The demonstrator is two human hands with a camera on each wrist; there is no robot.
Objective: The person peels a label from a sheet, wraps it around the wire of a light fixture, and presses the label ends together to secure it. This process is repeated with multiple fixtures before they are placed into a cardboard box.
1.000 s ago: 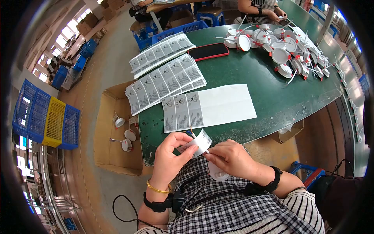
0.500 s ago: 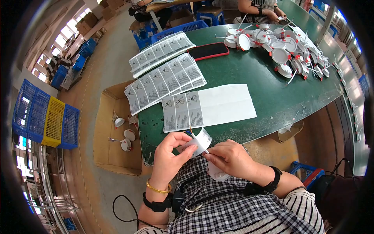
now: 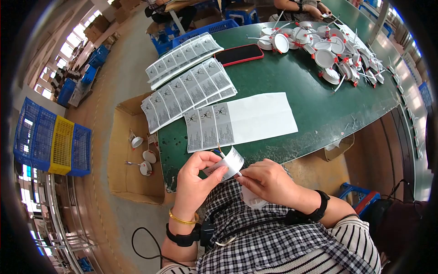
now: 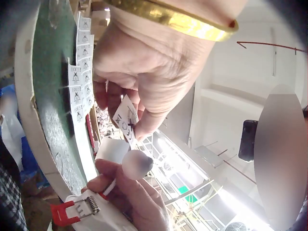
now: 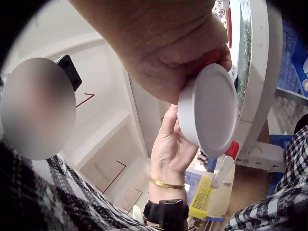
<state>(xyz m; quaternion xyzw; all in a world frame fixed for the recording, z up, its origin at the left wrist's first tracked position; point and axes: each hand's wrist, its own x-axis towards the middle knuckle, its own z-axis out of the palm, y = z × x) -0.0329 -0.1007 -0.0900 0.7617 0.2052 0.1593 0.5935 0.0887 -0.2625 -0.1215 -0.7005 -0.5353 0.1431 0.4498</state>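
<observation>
Over the lap, at the table's near edge, my left hand [image 3: 196, 176] pinches a printed white label [image 3: 234, 160] between thumb and fingers. The label curls around the white cable of a round downlight, and coloured wire ends [image 3: 220, 149] stick out beyond it. My right hand [image 3: 270, 181] pinches the cable just below the label. Under that hand hangs the white downlight [image 3: 253, 199], partly hidden by it. In the left wrist view the downlight shows a red spring clip [image 4: 62, 214]; the right wrist view shows its flat round face [image 5: 217, 110].
On the green table [image 3: 269, 77] lie a part-used label sheet [image 3: 262, 118], stacked label sheets [image 3: 189, 91] and a red-cased phone [image 3: 239, 54]. Downlights [image 3: 325, 58] are heaped at the far right. A cardboard box [image 3: 119, 180] with several downlights stands at the left. Another person sits across the table.
The head view has shifted slightly, so the table things appear higher and further left. Both hands keep their hold on the label and cable with little visible movement.
</observation>
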